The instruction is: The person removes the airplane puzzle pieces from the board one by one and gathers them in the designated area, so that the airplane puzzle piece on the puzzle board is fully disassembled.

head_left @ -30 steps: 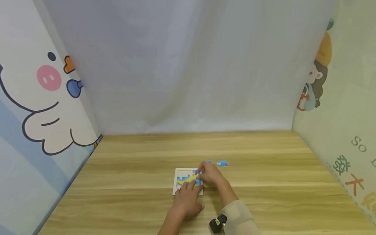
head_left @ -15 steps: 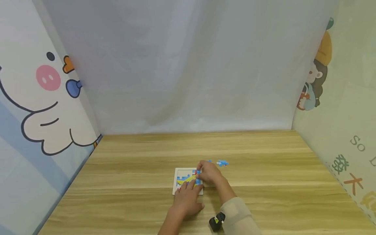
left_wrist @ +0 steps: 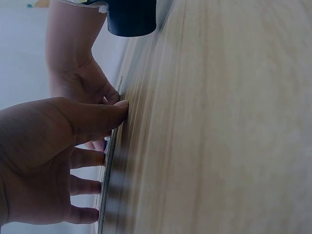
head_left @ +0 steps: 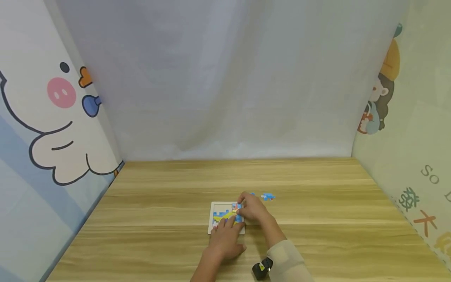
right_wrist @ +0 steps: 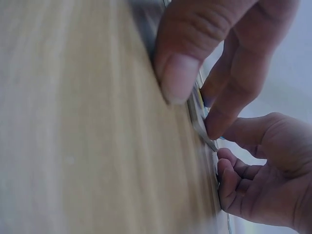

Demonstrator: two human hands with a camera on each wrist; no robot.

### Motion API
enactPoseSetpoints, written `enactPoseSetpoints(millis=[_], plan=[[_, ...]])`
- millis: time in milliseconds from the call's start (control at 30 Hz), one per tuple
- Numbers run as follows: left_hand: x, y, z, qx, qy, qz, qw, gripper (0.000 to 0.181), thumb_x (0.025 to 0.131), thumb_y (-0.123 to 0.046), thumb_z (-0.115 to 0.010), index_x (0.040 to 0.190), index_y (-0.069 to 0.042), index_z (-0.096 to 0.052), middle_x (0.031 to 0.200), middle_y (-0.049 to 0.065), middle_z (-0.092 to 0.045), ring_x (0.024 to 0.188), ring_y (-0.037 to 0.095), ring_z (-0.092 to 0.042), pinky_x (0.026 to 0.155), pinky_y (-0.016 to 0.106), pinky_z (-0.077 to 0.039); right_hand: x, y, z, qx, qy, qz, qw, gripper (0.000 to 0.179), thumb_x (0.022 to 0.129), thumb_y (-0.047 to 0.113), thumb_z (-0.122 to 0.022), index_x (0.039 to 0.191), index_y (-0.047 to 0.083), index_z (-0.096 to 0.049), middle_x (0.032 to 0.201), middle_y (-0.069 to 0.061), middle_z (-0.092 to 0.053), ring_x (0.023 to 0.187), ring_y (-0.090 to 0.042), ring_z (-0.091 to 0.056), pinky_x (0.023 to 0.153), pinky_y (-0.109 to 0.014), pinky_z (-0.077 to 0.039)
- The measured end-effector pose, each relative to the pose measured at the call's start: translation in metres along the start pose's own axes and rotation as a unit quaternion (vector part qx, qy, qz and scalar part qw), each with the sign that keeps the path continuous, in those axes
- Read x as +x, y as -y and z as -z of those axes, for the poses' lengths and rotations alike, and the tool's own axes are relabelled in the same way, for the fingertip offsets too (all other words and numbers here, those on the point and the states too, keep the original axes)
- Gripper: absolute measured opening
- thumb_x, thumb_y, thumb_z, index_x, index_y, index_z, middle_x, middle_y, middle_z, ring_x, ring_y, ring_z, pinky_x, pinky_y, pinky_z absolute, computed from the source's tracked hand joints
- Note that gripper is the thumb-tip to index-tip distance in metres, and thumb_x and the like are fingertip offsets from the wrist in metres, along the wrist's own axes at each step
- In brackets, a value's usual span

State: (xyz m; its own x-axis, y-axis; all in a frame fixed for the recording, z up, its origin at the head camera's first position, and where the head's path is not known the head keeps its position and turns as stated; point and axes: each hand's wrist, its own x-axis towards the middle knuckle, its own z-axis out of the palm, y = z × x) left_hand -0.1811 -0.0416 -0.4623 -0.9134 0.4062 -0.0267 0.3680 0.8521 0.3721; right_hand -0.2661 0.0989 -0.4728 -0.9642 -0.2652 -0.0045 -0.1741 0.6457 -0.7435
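A small jigsaw board (head_left: 210,220) with a pale frame lies on the table, partly filled with blue and yellow pieces. My left hand (head_left: 225,239) rests on its near side, fingers spread and straight; the left wrist view shows those fingers (left_wrist: 85,185) reaching its edge. At the upper right corner my right hand (head_left: 253,207) pinches a blue-and-red puzzle piece (head_left: 237,206) between thumb and curled fingers. In the right wrist view the right hand (right_wrist: 280,168) is at the board's edge, beyond the large left thumb (right_wrist: 183,73), and the piece is hidden.
Just beyond the right hand lie a blue loose piece (head_left: 268,196) and another (head_left: 252,194), half covered by that hand. A black device (head_left: 260,269) is at the right sleeve (head_left: 287,258). A pale curtain (head_left: 232,98) closes off the back of the wooden table (head_left: 158,196).
The right hand stays at the upper right corner with small finger movements. The red part of the piece there looks paler now. The left hand keeps its place on the board.
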Motion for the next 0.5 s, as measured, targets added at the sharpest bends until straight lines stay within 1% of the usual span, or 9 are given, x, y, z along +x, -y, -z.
enactPoseSetpoints(millis=[100,300,367,500], plan=[[0.0010,-0.0003,-0.0004,-0.002,0.003,0.000,1.0000,0.059,0.075,-0.033,-0.074,0.128,-0.014,-0.055,0.139,0.014,-0.039,0.126,0.042,-0.032,0.093,0.064,-0.031,-0.0010,-0.0011,0.0008,0.017,-0.002,0.004,0.9998,0.025,0.080,0.005,-0.070,0.099,0.005,-0.054,0.072,-0.004,-0.052,0.061,-0.016,-0.048,0.054,-0.029,-0.041],[-0.0008,0.0021,-0.0024,-0.005,0.005,0.005,1.0000,0.056,0.075,-0.033,-0.074,0.125,-0.014,-0.056,0.137,0.014,-0.041,0.125,0.043,-0.033,0.092,0.065,-0.031,-0.0007,-0.0032,-0.0024,0.032,-0.002,0.020,0.9993,0.023,0.083,0.008,-0.069,0.099,0.004,-0.054,0.080,-0.004,-0.055,0.072,-0.018,-0.052,0.062,-0.031,-0.046],[-0.0009,0.0026,-0.0029,-0.006,0.002,0.003,1.0000,0.056,0.075,-0.033,-0.074,0.125,-0.014,-0.056,0.136,0.014,-0.042,0.125,0.043,-0.033,0.092,0.065,-0.031,0.0002,-0.0031,-0.0031,0.038,-0.007,0.025,0.9990,0.020,0.083,0.005,-0.067,0.097,0.004,-0.054,0.080,-0.003,-0.056,0.073,-0.018,-0.053,0.063,-0.032,-0.046],[0.0004,0.0013,-0.0025,-0.008,0.002,-0.001,1.0000,0.056,0.076,-0.033,-0.074,0.126,-0.014,-0.056,0.137,0.014,-0.041,0.125,0.044,-0.032,0.092,0.065,-0.031,0.0017,-0.0027,-0.0029,0.054,-0.013,0.039,0.9977,0.019,0.080,-0.004,-0.061,0.095,0.004,-0.054,0.076,-0.002,-0.057,0.070,-0.015,-0.054,0.063,-0.030,-0.046]])
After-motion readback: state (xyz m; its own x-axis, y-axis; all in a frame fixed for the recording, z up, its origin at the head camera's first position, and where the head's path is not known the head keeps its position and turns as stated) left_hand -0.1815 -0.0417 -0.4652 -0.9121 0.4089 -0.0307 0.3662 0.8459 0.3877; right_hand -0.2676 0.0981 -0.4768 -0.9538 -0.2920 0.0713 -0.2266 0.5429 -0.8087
